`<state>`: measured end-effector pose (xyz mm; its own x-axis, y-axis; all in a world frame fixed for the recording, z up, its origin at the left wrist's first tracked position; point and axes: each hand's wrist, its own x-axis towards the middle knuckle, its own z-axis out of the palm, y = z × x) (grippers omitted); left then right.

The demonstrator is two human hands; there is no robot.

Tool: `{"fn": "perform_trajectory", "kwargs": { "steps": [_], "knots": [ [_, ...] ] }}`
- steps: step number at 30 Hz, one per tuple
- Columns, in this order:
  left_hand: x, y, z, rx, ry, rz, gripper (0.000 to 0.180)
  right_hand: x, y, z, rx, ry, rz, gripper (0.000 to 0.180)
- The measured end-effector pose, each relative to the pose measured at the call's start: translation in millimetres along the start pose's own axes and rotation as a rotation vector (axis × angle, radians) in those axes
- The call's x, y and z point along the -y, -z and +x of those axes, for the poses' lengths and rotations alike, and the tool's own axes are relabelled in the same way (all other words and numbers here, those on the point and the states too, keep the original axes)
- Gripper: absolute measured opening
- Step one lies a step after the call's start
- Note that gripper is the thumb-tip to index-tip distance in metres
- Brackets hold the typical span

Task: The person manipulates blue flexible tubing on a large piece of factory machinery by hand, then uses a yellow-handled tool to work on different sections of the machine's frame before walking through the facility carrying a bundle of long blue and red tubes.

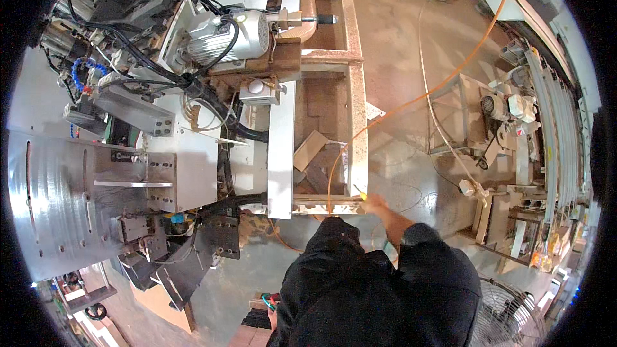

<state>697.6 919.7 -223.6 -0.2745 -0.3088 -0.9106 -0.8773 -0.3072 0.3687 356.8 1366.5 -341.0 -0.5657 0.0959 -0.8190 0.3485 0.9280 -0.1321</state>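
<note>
My right hand (378, 207) reaches out past my dark clothing to the near right corner of a dusty, pale metal frame (358, 115). Its fingers are closed around a small tool with a yellow handle (363, 196), perhaps a screwdriver. The thin tip points at the frame's corner; whether it touches cannot be made out. Low on the left, my left hand (273, 317) shows only in part beside my clothing. Next to its fingers is a small teal and red object (268, 301), too small to name, above a dark stack (257, 319).
An orange hose (424, 95) arcs across the frame and floor. Loose boards (311, 150) lie inside the frame. A motor (231, 37) and cabled machinery stand at left. A metal stand (459, 109) is at right, and a fan (508, 311) stands behind my right side.
</note>
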Motion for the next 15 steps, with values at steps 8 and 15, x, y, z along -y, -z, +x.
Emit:
{"fn": "perform_trajectory", "kwargs": {
  "steps": [8,15],
  "knots": [
    [24,1,4,-0.024,-0.029,-0.071,0.038,-16,31,10,-0.328,-0.253,0.184,0.036],
    [36,-9,6,-0.083,-0.204,-0.223,0.039,43,162,59,-0.707,-0.101,0.171,0.040]
  ]
}}
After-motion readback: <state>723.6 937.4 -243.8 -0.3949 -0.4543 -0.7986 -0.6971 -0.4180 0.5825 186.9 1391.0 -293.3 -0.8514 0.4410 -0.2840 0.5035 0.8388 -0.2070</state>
